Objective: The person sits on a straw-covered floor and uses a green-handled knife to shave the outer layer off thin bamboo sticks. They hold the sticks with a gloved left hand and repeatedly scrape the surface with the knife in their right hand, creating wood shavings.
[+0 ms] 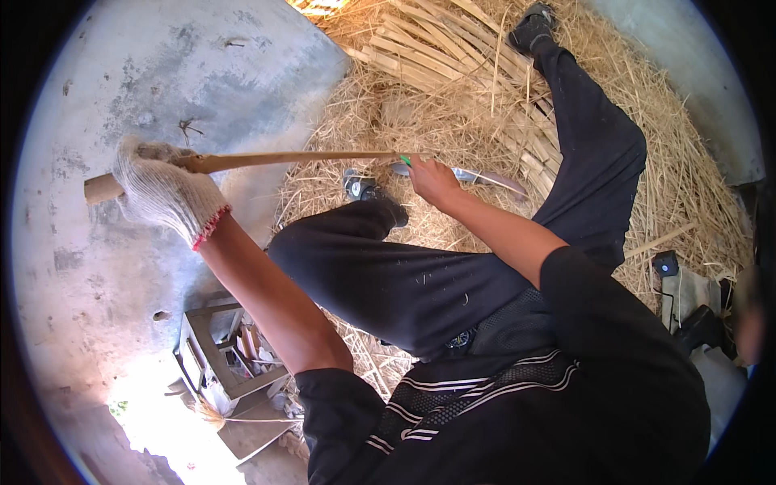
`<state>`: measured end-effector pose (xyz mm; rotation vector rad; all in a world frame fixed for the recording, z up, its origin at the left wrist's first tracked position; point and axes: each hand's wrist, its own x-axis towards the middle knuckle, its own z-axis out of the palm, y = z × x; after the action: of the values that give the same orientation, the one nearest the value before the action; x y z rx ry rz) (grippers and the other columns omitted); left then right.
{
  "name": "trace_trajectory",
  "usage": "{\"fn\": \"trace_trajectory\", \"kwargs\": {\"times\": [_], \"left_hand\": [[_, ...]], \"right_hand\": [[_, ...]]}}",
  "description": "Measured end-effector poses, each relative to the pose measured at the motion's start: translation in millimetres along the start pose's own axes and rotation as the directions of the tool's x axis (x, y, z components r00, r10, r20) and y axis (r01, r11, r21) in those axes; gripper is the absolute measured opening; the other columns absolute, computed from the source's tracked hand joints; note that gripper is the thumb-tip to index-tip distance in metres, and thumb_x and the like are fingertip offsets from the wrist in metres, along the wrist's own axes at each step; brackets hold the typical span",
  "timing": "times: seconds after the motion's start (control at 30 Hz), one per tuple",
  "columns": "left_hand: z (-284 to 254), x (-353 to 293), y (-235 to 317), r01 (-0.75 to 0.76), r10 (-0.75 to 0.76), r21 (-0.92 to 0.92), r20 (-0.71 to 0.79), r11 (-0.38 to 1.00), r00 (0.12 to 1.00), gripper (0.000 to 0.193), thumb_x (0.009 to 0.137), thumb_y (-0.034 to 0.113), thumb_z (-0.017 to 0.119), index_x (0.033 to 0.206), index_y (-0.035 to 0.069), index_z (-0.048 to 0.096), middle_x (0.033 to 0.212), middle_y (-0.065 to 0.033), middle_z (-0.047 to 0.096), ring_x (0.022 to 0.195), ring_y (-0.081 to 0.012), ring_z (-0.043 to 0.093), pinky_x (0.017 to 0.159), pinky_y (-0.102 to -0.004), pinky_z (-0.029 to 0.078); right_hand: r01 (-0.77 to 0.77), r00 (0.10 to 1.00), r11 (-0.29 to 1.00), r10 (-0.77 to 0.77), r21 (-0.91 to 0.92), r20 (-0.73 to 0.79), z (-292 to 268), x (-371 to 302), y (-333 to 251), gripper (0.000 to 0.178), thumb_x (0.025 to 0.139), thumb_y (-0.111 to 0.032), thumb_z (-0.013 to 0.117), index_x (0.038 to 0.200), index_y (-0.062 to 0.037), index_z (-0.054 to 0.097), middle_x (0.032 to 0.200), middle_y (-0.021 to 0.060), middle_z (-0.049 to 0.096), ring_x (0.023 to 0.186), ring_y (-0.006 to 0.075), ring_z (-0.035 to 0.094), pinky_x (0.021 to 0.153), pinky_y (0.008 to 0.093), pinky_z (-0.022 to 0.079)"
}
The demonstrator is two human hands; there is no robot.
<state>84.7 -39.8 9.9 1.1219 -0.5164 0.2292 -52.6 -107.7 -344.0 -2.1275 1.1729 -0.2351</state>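
My left hand, in a white knitted glove with a red-edged cuff, is closed around the thick end of a long bamboo strip. A short piece of the strip sticks out beyond the glove. It runs level to the right and narrows towards my bare right hand, whose fingers are closed at its thin end. A small green thing shows at those fingertips; its kind is unclear. Behind the right hand lies a long curved thing, grey-blue and brown, partly hidden; I cannot tell whether the hand touches it.
Straw-like shavings cover the floor, with a pile of split bamboo strips at the far side. My legs are spread beneath my arms. A pale wall stands at the left, above a wooden stool-like frame holding small items.
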Motion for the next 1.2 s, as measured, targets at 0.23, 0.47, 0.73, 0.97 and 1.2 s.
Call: {"fn": "trace_trajectory", "kwargs": {"times": [0.23,0.47,0.73,0.97,1.2], "left_hand": [[9,9,-5,0.045,-0.041,-0.043,0.084,0.998,0.996,0.029,0.085,0.008,0.059,0.068,0.016,0.037,0.051,0.0058,0.038,0.039,-0.0060,0.034,0.036,-0.0261,0.032],[-2,17,-16,-0.041,0.041,-0.006,-0.022,0.999,0.999,0.037,0.087,0.009,0.061,0.062,0.016,0.035,0.051,0.0048,0.031,0.042,-0.0089,0.028,0.046,-0.0291,0.030],[-12,17,-4,0.034,-0.016,-0.136,0.128,0.990,0.992,0.043,0.085,0.013,0.061,0.055,0.020,0.030,0.046,0.0050,0.029,0.040,-0.0088,0.026,0.044,-0.0278,0.027],[-16,-1,0,0.084,-0.024,-0.235,0.247,0.968,0.969,0.042,0.082,0.012,0.060,0.054,0.020,0.030,0.045,0.0056,0.026,0.038,-0.0086,0.022,0.041,-0.0273,0.022],[-5,-11,1,-0.018,0.029,-0.186,0.055,0.982,0.998,0.037,0.078,0.007,0.065,0.056,0.018,0.038,0.045,0.0057,0.035,0.036,-0.0058,0.030,0.036,-0.0251,0.025]], "right_hand": [[-0.373,0.924,0.925,0.362,-0.077,-0.128,94,4,242,0.027,0.089,-0.011,0.053,0.109,-0.0005,0.067,0.100,0.0155,0.072,0.085,0.0322,0.071,0.071,0.0438,0.057],[-0.216,0.850,0.955,0.286,-0.201,0.442,-17,18,93,0.028,0.089,-0.013,0.049,0.096,0.0056,0.069,0.084,0.0251,0.069,0.076,0.0332,0.071,0.069,0.0456,0.056],[0.333,0.916,0.817,-0.399,0.471,0.045,-106,-59,-100,0.031,0.099,-0.022,0.045,0.114,0.0048,0.053,0.080,0.0306,0.064,0.062,0.0447,0.063,0.070,0.0481,0.055],[0.160,0.986,0.933,-0.164,0.322,-0.015,-57,-52,-73,0.028,0.097,-0.020,0.049,0.103,0.0067,0.052,0.075,0.0312,0.063,0.076,0.0499,0.064,0.067,0.0550,0.052],[0.362,0.928,0.922,-0.343,0.138,-0.144,-56,-60,-89,0.029,0.098,-0.023,0.050,0.107,0.0041,0.052,0.073,0.0309,0.062,0.070,0.0491,0.061,0.064,0.0555,0.048]]}}
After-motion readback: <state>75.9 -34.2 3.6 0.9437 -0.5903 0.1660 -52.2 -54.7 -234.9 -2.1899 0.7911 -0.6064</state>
